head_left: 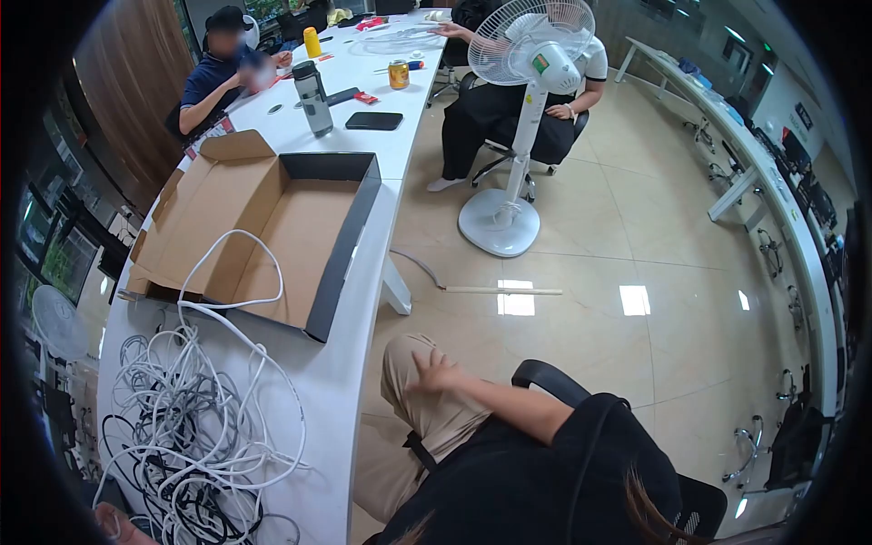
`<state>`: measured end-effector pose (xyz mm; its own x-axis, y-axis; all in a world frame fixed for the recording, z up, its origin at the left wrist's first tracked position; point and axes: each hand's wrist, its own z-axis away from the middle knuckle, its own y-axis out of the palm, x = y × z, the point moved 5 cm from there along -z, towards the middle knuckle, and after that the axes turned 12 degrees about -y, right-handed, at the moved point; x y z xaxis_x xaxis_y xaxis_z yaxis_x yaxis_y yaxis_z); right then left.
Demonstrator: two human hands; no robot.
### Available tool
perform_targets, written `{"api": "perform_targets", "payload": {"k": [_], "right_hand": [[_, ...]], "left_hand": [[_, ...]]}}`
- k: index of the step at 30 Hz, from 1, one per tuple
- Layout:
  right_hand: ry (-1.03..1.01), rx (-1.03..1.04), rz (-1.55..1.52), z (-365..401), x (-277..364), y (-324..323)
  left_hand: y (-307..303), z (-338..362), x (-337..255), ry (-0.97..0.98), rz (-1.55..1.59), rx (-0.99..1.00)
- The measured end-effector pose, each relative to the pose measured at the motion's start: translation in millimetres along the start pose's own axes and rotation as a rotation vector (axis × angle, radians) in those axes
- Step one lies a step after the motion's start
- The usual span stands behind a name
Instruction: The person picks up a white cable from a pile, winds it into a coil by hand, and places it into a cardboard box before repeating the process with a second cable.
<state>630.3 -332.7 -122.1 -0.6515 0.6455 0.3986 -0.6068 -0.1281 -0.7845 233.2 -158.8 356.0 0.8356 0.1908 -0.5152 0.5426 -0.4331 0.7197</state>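
My right hand (439, 373) rests on my knee in beige trousers, fingers spread and nothing in it. At the lower left edge, only a small part of my left hand (123, 527) shows, beside a heap of tangled cables (204, 427). The heap is mostly white and grey, with black cables among them. One white cable comes down close to the left hand; whether the fingers hold it is hidden. Another white loop reaches up over an open cardboard box (341, 218), black outside and brown inside, lying behind the heap with its lid folded back.
On the white table (386, 195) stand a grey bottle (313, 100), a phone (374, 120) and a can (398, 74). A white fan (527, 118) stands on the floor by a seated person. Another person sits across the table. A thin strip (504, 291) lies on the tiles.
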Motion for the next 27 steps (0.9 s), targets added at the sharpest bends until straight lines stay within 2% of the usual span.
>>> {"api": "perform_targets", "payload": {"k": [1, 2, 3, 6, 9, 10, 12, 14, 15, 17, 19, 21, 24, 27], "right_hand": [[0.055, -0.074, 0.178, -14.5, 7.9, 25.2], [-0.067, -0.116, 0.304, -16.9, 24.1, 31.4], [-0.09, -0.084, 0.334, -18.6, 26.9, 31.9], [-0.195, -0.032, 0.344, -32.9, 33.3, 28.2], [-0.263, 0.186, 0.309, -33.7, 41.0, 19.7], [-0.361, 0.257, 0.416, -26.3, 50.4, 10.4], [-0.801, 0.864, 0.269, -11.6, 77.3, 20.6], [-1.064, 0.946, -0.167, 82.7, 126.8, -41.5], [-1.115, 1.015, -0.411, 134.2, 162.2, -82.7], [-1.498, 0.985, -0.749, 198.3, 223.2, -124.3], [-1.673, 0.731, -0.827, 220.8, 266.9, -138.5], [-1.779, -0.062, -0.655, 223.7, 296.4, -134.7], [-1.444, -0.241, -0.087, 180.1, 319.0, -56.1], [-1.519, -0.173, -0.138, 181.3, 329.9, -54.8]], "left_hand": [[2.6, 1.3, 1.1, -0.03, 0.002, 0.045], [6.4, 2.4, 2.0, -0.154, 0.005, 0.101], [4.9, 4.2, -3.5, -0.175, -0.004, 0.125], [-17.4, -4.6, -24.2, -0.104, -0.027, 0.221], [-58.3, -17.3, -54.7, -0.03, -0.11, 0.418], [-62.3, -16.8, -56.3, -0.02, -0.133, 0.488], [-76.1, -13.2, -58.5, -0.079, 0.017, 0.427], [-58.6, -8.7, -52.9, 0.023, 0.079, 0.088], [-57.4, -9.2, -55.3, 0.045, 0.054, 0.105], [-60.0, -9.9, -53.8, 0.057, 0.009, 0.143], [-57.6, -9.4, -51.1, 0.025, 0.043, 0.135], [-55.5, -6.7, -51.1, 0.019, 0.045, 0.132], [-52.2, 2.7, -68.7, 0.039, 0.035, 0.182], [-56.9, 12.6, -95.3, 0.143, 0.05, 0.216]]}}
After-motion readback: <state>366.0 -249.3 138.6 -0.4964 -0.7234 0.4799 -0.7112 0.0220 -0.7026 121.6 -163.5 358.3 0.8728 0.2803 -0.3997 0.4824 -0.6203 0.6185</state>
